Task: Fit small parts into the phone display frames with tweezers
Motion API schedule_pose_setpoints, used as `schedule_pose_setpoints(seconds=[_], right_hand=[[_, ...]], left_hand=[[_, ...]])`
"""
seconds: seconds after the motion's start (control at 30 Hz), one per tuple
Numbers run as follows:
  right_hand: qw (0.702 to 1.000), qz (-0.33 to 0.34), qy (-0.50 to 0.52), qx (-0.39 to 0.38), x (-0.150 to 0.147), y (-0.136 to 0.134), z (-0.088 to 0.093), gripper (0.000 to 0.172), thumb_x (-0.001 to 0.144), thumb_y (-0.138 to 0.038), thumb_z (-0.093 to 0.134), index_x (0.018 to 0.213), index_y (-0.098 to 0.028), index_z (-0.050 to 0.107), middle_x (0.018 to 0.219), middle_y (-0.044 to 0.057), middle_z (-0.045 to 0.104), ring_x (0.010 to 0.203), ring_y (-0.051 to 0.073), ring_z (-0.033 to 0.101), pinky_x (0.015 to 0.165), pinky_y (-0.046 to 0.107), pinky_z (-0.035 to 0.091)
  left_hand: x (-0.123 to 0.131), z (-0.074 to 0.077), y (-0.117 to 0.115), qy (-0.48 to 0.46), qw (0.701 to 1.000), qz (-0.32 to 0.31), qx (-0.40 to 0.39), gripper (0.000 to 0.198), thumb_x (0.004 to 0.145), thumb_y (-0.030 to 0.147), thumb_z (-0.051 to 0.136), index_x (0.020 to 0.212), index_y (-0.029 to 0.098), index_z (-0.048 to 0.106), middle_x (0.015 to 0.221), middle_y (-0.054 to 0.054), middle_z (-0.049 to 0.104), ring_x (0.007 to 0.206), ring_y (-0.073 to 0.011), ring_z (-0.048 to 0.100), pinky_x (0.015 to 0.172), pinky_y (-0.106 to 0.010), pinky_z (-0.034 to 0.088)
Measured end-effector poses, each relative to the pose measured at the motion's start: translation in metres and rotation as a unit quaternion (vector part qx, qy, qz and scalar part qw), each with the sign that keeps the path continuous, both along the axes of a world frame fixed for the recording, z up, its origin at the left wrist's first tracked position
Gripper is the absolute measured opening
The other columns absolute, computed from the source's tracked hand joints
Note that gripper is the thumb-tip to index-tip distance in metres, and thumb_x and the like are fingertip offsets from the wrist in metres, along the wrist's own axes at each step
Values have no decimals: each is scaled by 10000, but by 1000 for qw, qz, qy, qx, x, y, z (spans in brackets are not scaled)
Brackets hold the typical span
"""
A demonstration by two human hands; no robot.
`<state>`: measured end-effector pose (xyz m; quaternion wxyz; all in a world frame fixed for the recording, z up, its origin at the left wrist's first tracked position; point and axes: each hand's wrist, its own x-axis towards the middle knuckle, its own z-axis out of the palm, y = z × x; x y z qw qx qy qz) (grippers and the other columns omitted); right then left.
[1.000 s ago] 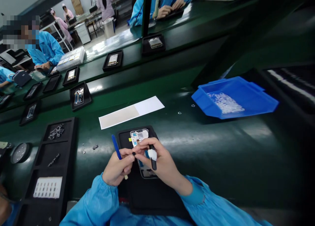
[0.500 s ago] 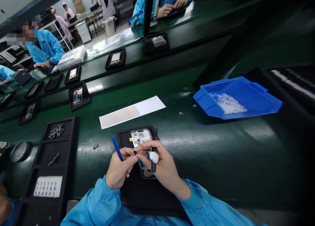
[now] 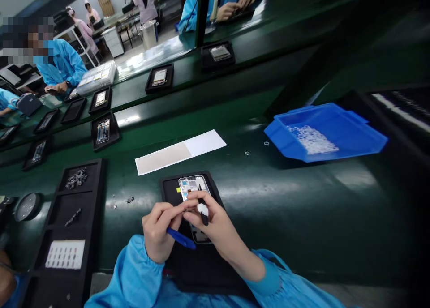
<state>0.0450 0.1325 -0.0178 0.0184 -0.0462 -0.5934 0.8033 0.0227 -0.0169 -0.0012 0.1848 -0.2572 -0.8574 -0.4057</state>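
Note:
My left hand (image 3: 160, 231) is closed around a blue pen-like tool (image 3: 181, 238), which points down to the right. Black tweezers (image 3: 204, 215) with a white wrap are held in my right hand (image 3: 215, 218). The fingertips of both hands meet over a phone frame (image 3: 195, 182); any small part between them is too small to make out. That frame lies in a black tray (image 3: 169, 187), with a yellow tab at its upper left, and my hands hide its middle.
A compartment tray (image 3: 96, 209) with small parts stands at left. Beyond my hands lies a paper strip (image 3: 164, 159). At right sits a blue bin (image 3: 356, 129) of small white pieces. Black trays (image 3: 104, 131) with phone frames line the far belt, where co-workers sit.
The blue tool has swung from pointing up-left to pointing down-right in my left hand. My right hand and the tweezers have shifted slightly left. Trays on the far belt have moved a little.

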Motion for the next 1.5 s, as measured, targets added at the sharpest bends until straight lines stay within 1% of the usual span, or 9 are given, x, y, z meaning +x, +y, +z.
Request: schedule_pose_setpoints(seconds=[0.17, 0.33, 0.43, 0.53, 0.63, 0.8, 1.1, 1.3, 1.5], right_hand=[[997, 16, -56, -54, 2, -1, 5, 413, 750, -477, 800, 969, -240, 543, 883, 33, 741, 925, 219, 701, 884, 350, 561], [1000, 5, -16, 5, 0, 7, 8, 365, 780, -453, 777, 961, -240, 543, 850, 37, 747, 873, 229, 718, 865, 381, 582], [995, -13, 40, 90, 0, 13, 9, 270, 825, -387, 733, 992, -243, 578, 894, 50, 747, 837, 230, 724, 799, 364, 607], [974, -52, 106, 196, 2, 16, 9, 184, 866, -312, 691, 1032, -256, 631, 953, 48, 745, 884, 235, 722, 826, 366, 602], [953, -67, 169, 243, 4, 15, 9, 159, 893, -249, 666, 1050, -270, 655, 972, 29, 748, 909, 223, 722, 844, 343, 596], [969, -22, 132, 207, 2, 16, 10, 206, 879, -269, 683, 1079, -276, 632, 963, 23, 753, 920, 230, 726, 823, 332, 606], [984, 70, 47, 157, -6, 24, 14, 327, 798, -334, 730, 1108, -268, 652, 906, 19, 747, 788, 226, 718, 765, 355, 602], [986, 114, 17, 117, -9, 26, 15, 353, 794, -324, 725, 1130, -255, 641, 889, 22, 749, 782, 221, 712, 759, 357, 599], [987, 130, 2, 97, -8, 28, 15, 355, 802, -299, 719, 1141, -245, 628, 861, 13, 742, 776, 209, 709, 765, 342, 585]], left_hand=[[1, -7, -4, 105, 991, -8, -81, 167, 894, 117, 601, 912, 210, 739, 770, -55, 708, 673, -139, 671, 615, -216, 532], [1, -5, -10, 91, 991, -34, -92, 198, 891, 116, 598, 975, 227, 739, 822, -62, 724, 720, -150, 691, 637, -221, 540], [2, 1, -13, 28, 997, -37, -58, 197, 870, 105, 620, 983, 220, 733, 830, -53, 701, 623, -110, 636, 593, -199, 512], [2, 6, -13, -84, 996, -11, 9, 128, 863, 171, 655, 958, 210, 732, 844, -41, 672, 507, -65, 521, 506, -189, 456], [0, 7, -9, -163, 985, -8, 64, 96, 842, 226, 697, 926, 210, 742, 866, -35, 664, 495, -51, 482, 487, -184, 428], [-1, 11, -6, -134, 987, -50, 70, 104, 858, 191, 679, 939, 207, 742, 867, -40, 664, 511, -49, 489, 494, -176, 433], [-9, 17, -17, -76, 990, -94, -75, 262, 959, 186, 530, 1102, 278, 729, 926, -57, 665, 616, -78, 585, 600, -206, 503], [-13, 21, -18, -100, 985, -132, -51, 157, 926, 211, 601, 988, 224, 744, 888, -51, 646, 607, -81, 586, 566, -197, 488], [-14, 19, -18, -74, 986, -131, -74, 157, 929, 191, 592, 1012, 219, 723, 860, -45, 641, 685, -107, 631, 601, -194, 495]])
